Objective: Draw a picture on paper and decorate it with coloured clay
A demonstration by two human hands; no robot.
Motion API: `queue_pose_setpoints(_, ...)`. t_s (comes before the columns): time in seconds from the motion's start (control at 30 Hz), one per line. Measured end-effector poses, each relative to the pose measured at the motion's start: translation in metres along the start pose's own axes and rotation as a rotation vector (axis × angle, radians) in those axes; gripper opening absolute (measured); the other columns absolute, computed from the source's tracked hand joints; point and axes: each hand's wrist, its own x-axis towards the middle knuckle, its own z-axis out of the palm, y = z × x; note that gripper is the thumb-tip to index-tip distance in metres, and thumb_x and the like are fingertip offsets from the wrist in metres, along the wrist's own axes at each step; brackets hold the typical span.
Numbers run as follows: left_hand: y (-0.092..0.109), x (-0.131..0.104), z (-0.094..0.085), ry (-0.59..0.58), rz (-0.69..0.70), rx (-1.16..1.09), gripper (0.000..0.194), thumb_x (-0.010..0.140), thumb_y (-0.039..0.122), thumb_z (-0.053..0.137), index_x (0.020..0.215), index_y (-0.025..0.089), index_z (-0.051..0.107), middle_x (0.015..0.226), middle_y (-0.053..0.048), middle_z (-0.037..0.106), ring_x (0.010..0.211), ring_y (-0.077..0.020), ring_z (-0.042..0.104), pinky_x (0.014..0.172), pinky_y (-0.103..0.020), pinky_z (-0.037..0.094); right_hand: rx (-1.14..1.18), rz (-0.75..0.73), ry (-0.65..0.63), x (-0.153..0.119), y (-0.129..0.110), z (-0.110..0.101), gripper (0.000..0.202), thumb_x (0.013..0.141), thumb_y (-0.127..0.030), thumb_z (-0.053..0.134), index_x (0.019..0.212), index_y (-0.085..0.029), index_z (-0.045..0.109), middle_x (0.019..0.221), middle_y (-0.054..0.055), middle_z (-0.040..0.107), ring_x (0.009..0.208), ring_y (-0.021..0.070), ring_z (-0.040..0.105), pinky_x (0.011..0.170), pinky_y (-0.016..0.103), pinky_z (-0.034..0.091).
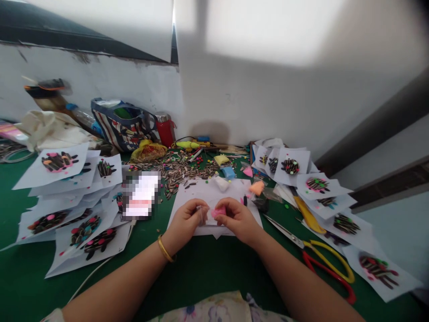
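Note:
Over white paper sheets (187,197), both hands are close together at the centre. My left hand (191,218) pinches the edge of a clear plastic wrapper (203,214). Pink clay (218,212) is held between the thumb and fingers of my right hand (237,220). Just beyond the hands lie lumps of white clay (221,183), blue clay (228,172), yellow clay (221,160) and orange clay (256,187). A small black piece (245,200) rests on the paper beside my right hand.
Seeds (181,172) lie scattered behind the paper. Decorated sheets are stacked at left (50,201) and right (321,203). Large scissors (301,243) lie right, a blurred phone (142,195) left. A striped bag (122,127) and red bottle (165,129) stand by the wall.

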Motion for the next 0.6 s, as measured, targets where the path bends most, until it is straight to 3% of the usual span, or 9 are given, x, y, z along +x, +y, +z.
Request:
queue_pose_setpoints(0.1,0.0,-0.002,0.001,-0.01,0.022,0.015,0.02,0.086,0.038,0.055,0.087,0.018,0.058,0.064,0.003,0.052,0.058,-0.0118,0.048,0.055,-0.024,0.04,-0.067,0.016,-0.022,0.0,-0.001,0.001,0.033,0.075,-0.038,0.074,0.103,-0.022,0.064,0.078,-0.002,0.059,0.069,0.0133,0.054,0.064,0.027,0.044)
queue_pose_setpoints(0.2,0.0,-0.004,0.002,-0.027,0.06,0.049,0.018,0.089,0.036,0.051,0.087,0.018,0.056,0.063,0.004,0.049,0.057,-0.0112,0.046,0.055,-0.024,0.04,-0.04,0.056,-0.034,0.0,-0.004,0.004,0.025,0.079,-0.042,0.07,0.088,-0.02,0.063,0.068,-0.002,0.057,0.063,0.0127,0.052,0.059,0.025,0.042)
queue_pose_setpoints(0.3,0.0,-0.006,0.004,-0.037,0.076,0.068,0.019,0.091,0.036,0.049,0.086,0.019,0.054,0.062,0.005,0.046,0.055,-0.0106,0.044,0.054,-0.023,0.038,-0.001,0.057,-0.013,0.0,-0.006,0.005,0.029,0.076,-0.045,0.072,0.08,-0.019,0.06,0.062,-0.004,0.052,0.058,0.0116,0.051,0.056,0.024,0.041)
queue_pose_setpoints(0.5,-0.002,-0.003,0.003,-0.063,-0.017,0.018,0.023,0.091,0.042,0.048,0.087,0.02,0.049,0.06,0.006,0.045,0.053,-0.0104,0.043,0.052,-0.023,0.037,0.18,0.071,-0.087,0.0,0.002,0.002,0.034,0.081,-0.051,0.067,0.092,-0.019,0.061,0.076,-0.001,0.06,0.064,0.0127,0.061,0.063,0.028,0.05)
queue_pose_setpoints(0.6,-0.001,-0.002,0.003,-0.112,-0.071,-0.066,0.026,0.09,0.045,0.05,0.088,0.02,0.047,0.059,0.007,0.046,0.053,-0.0103,0.043,0.053,-0.023,0.038,0.201,0.088,-0.047,0.0,0.005,0.002,0.036,0.082,-0.052,0.066,0.098,-0.02,0.058,0.074,-0.002,0.06,0.064,0.0131,0.062,0.065,0.03,0.052)
